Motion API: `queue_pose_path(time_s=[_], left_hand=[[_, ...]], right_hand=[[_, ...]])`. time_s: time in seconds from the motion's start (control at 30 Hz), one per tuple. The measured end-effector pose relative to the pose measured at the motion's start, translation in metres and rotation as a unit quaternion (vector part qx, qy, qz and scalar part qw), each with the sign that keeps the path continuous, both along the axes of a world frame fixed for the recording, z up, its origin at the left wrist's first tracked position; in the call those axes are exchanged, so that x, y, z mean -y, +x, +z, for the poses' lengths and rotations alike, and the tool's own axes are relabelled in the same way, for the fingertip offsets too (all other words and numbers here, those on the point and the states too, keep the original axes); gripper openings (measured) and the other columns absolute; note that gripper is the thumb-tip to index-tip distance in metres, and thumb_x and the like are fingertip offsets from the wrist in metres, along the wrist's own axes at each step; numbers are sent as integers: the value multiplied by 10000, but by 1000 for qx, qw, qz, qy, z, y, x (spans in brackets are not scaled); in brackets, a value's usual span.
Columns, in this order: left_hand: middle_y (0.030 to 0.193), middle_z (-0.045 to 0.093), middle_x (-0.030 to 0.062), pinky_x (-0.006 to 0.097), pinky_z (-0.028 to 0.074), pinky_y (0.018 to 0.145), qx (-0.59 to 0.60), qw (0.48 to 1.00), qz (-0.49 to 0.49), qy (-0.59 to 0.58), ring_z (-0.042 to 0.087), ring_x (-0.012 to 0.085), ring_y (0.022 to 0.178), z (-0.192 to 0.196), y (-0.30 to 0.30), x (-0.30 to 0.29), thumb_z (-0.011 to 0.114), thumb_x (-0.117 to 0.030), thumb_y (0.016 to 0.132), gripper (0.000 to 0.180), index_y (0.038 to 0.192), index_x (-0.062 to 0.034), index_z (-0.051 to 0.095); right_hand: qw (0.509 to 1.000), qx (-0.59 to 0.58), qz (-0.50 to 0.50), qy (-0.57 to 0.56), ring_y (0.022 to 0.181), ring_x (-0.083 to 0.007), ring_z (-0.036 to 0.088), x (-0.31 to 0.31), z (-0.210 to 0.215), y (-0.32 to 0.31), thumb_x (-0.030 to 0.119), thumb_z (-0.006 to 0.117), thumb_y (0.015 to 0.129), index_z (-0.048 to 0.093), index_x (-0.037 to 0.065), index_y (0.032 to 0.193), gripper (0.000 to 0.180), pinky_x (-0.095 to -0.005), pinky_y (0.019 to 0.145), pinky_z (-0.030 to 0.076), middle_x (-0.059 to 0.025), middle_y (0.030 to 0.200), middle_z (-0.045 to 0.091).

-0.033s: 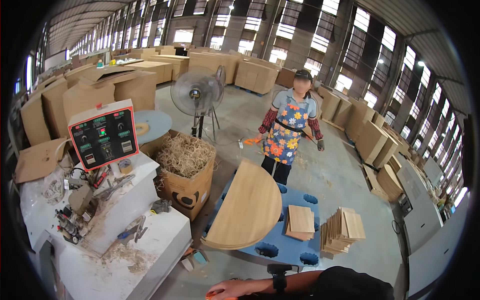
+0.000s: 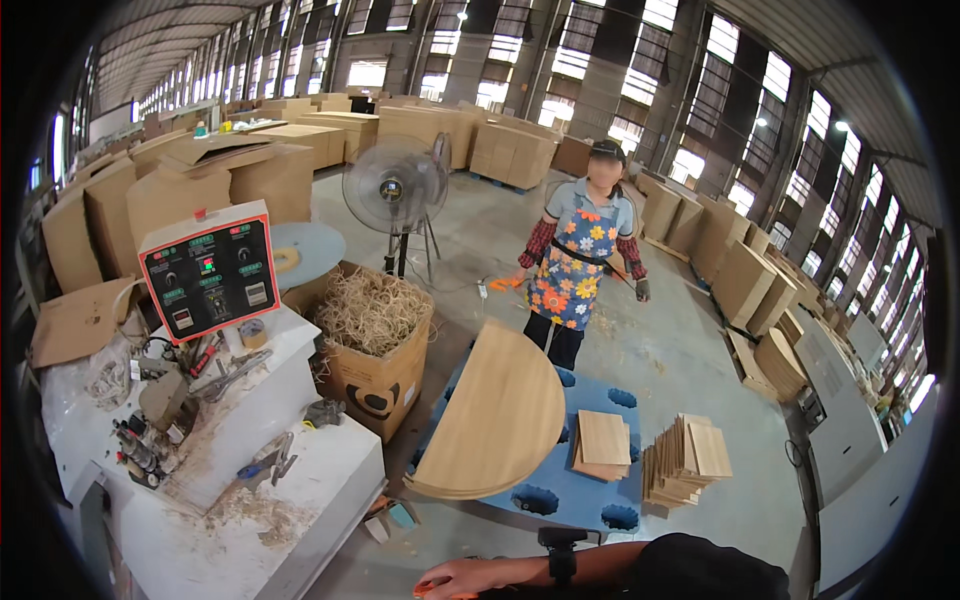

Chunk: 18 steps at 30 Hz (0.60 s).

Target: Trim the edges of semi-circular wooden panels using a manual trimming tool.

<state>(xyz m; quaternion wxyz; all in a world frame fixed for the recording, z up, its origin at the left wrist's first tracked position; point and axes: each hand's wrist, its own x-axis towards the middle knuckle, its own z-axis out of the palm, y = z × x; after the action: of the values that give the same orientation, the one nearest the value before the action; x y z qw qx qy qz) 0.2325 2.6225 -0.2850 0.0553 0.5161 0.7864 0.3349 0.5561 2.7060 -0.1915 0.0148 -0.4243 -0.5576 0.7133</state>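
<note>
grey floor (image 2: 680,350); right hand (image 2: 462,577) on partly hidden orange thing (image 2: 423,590), grip unclear, left unseen.

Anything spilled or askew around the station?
Loose wood shavings litter the white bench around hand tools, so it looks uncleaned. The small-board stack right of the blue pallet looks askew: its layers fan out unevenly.

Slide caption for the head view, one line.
Right hand on an orange object; semicircular wood-grain panels and rectangular boards on a blue pallet; co-worker in floral apron beyond.
</note>
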Motion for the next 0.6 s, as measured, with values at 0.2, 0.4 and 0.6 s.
queue_pose_path(time_s=[0.2, 0.4, 0.6], left_hand=[[722, 587, 230, 504, 413, 661, -35, 999, 13, -11, 534, 415, 667, 0, -21, -8, 578, -400, 912, 441, 768, 16, 614], [864, 574, 102, 467, 350, 853, -12, 999, 50, -2, 530, 342, 878, -27, -18, 14, 654, -219, 781, 161, 852, -76, 629], [1169, 601, 97, 579, 175, 1102, -3, 991, 46, -126, 480, 314, 1209, 36, 19, 2, 716, -427, 786, 443, 1054, -86, 625]], right_hand=[[1000, -8, -18, -4, 817, -170, 626, 10, -12, -1, 525, 629, 879, 491, 19, 1375, 722, -304, 725, 494, -107, 1184, 586], [992, 34, 38, -118, 845, -117, 606, -2, 25, -34, 410, 612, 936, 478, 45, 1387, 596, -259, 708, 502, -38, 1126, 602], [988, 55, 31, -139, 886, -112, 607, -42, 33, -58, 220, 650, 935, 486, 26, 1375, 509, -265, 739, 518, -62, 1127, 613]])
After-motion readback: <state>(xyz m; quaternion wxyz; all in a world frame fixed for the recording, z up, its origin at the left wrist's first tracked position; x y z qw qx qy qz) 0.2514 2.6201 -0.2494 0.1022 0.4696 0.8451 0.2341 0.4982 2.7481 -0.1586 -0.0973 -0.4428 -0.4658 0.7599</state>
